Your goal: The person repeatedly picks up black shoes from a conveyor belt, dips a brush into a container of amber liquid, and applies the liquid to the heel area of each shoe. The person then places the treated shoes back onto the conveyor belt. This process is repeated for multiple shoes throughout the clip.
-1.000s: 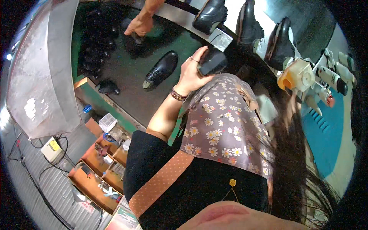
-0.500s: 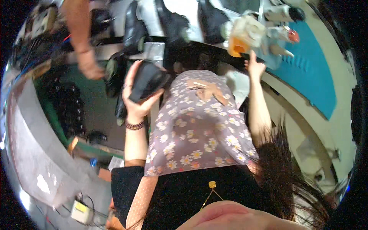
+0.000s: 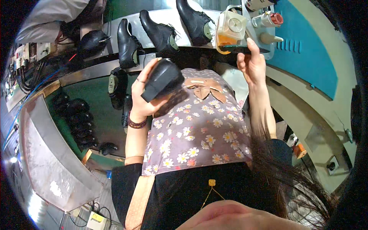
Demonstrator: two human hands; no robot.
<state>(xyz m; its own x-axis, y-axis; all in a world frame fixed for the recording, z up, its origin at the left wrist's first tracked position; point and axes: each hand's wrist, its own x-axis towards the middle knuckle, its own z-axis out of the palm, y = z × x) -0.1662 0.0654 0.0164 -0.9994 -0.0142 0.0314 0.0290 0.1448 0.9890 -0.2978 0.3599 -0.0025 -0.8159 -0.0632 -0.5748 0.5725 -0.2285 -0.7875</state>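
Note:
My left hand [image 3: 142,94] is closed around a black leather shoe [image 3: 164,79], held in front of the apron with its smooth rounded end up. The rest of this shoe is hidden by its angle and by my fingers. On the right, my right hand [image 3: 254,64] grips a slim dark tool [image 3: 242,48] lying level, with my thumb pointing up along it. What kind of tool it is I cannot make out. Just beyond the tool stands a translucent square container [image 3: 231,26] with orange liquid near its base.
Several black lace-up shoes stand along the far bench [image 3: 132,21]. More dark shoes [image 3: 76,119] lie on the green conveyor to the left. A light sleeve [image 3: 50,19] of another person reaches in at upper left. A red-capped bottle [image 3: 264,20] stands by the teal panel [image 3: 306,57].
The other person's bare forearm has left the conveyor's edge; a light sleeve shows at upper left. The shoe in my left hand has turned. My right hand still grips the dark tool.

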